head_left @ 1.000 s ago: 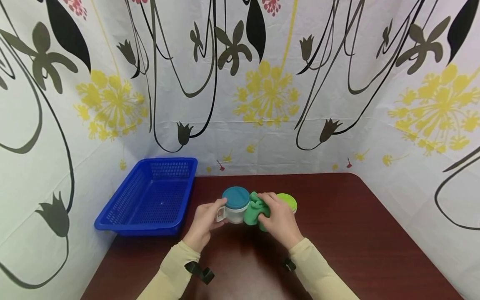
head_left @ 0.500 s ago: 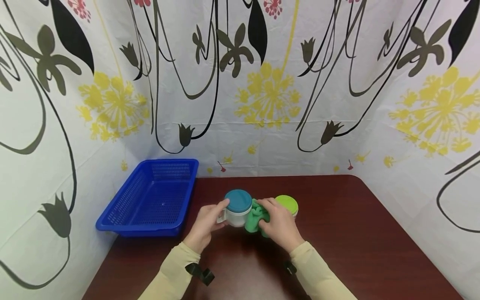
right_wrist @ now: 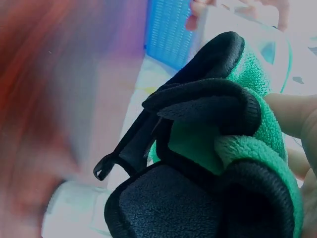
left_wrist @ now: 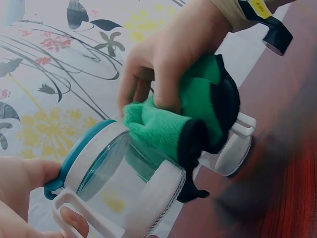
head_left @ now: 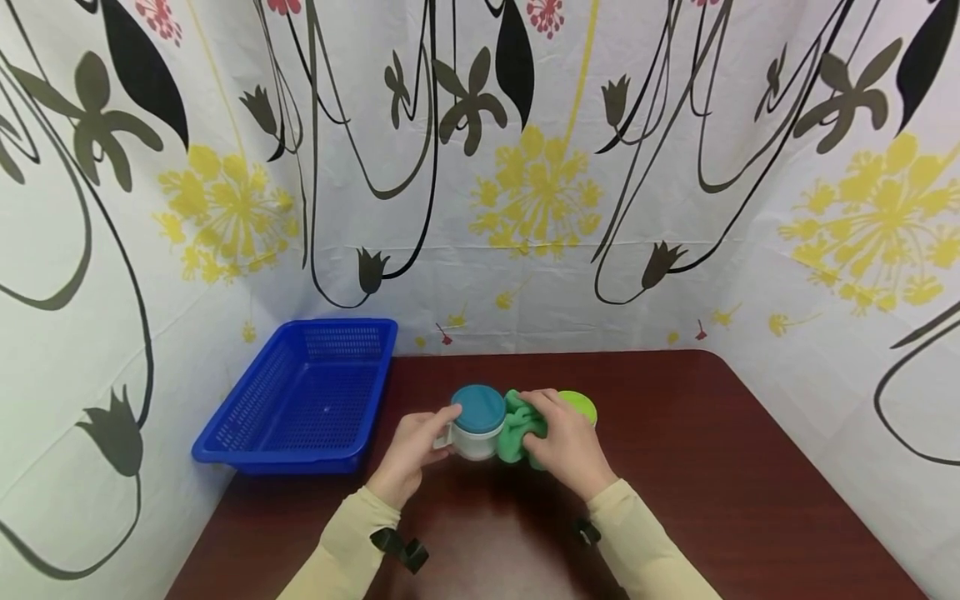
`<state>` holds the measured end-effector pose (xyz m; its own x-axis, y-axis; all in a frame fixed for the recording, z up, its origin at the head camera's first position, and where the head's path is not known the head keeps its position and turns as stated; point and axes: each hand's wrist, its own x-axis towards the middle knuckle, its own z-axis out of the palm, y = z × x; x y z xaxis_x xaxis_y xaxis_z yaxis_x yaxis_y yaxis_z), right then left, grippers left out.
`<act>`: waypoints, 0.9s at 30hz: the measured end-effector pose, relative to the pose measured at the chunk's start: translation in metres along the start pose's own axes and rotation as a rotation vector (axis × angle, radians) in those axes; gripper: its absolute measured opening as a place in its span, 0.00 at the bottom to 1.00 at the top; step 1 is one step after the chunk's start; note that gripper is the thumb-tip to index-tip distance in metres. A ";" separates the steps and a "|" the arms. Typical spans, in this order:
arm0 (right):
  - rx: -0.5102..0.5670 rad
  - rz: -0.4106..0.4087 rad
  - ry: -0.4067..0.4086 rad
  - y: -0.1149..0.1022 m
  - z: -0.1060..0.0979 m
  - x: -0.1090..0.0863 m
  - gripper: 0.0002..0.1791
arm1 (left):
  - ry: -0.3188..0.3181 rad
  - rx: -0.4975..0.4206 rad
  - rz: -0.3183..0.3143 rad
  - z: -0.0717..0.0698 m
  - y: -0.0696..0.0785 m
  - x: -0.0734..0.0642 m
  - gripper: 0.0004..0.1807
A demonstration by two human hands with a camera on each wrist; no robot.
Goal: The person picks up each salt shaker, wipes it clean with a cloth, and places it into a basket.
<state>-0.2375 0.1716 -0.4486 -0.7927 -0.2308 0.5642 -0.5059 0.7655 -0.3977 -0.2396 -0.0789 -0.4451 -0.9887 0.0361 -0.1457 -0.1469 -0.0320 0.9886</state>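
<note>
My left hand (head_left: 411, 446) holds a clear jar (head_left: 476, 445) by its white side handle, thumb at the edge of the blue lid (head_left: 480, 408). White contents show through the jar wall (left_wrist: 124, 183) in the left wrist view. My right hand (head_left: 570, 437) grips a bunched green cloth (head_left: 513, 433) with dark trim and a dark underside (right_wrist: 168, 203). In the head view the cloth lies against the jar's right side. Behind my right hand stands a second jar with a lime-green lid (head_left: 581, 405), mostly hidden; its clear body (left_wrist: 234, 154) and handle show in the left wrist view.
A blue perforated plastic basket (head_left: 292, 454) sits at the table's back left. The dark red-brown table (head_left: 697, 475) extends right and toward me. A white flower-patterned curtain (head_left: 480, 217) closes off the back and both sides.
The jar has shifted slightly right and toward me in my left hand. My right hand and the cloth have made small moves beside the jar, lately a little upward and right.
</note>
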 end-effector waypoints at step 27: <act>-0.002 -0.002 0.115 0.001 -0.013 0.008 0.25 | -0.055 -0.043 -0.031 0.007 -0.003 0.000 0.23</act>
<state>-0.2403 0.1783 -0.4352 -0.7475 -0.1613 0.6444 -0.5064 0.7662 -0.3957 -0.2387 -0.0720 -0.4476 -0.9805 0.0930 -0.1733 -0.1803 -0.0725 0.9809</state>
